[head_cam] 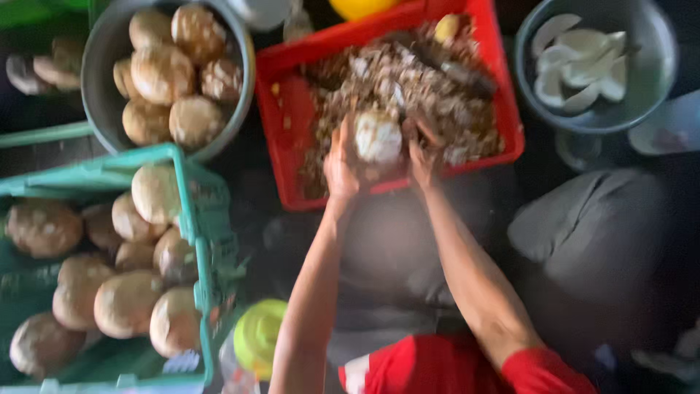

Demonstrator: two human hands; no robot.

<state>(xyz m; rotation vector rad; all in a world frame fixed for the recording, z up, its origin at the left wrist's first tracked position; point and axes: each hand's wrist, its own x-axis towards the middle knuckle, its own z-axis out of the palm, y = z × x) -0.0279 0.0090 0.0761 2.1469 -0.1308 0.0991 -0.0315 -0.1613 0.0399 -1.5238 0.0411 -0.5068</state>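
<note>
The whole view is motion-blurred. The left hand (341, 164) and right hand (421, 157) smear at the fingers, so their grip on the pale coconut (378, 136) cannot be judged. A dark tool (467, 75) lies half buried in husk scraps (408, 87). The top edge cuts the red crate (292, 73), metal bowl (98, 80) and yellow thing (357, 7); the left and bottom edges cut the green crate (193, 211).

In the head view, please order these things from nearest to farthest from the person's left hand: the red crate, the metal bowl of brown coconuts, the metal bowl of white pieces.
1. Red crate: directly under the left hand.
2. Metal bowl of brown coconuts: upper left.
3. Metal bowl of white pieces: upper right, beyond the right hand.
</note>
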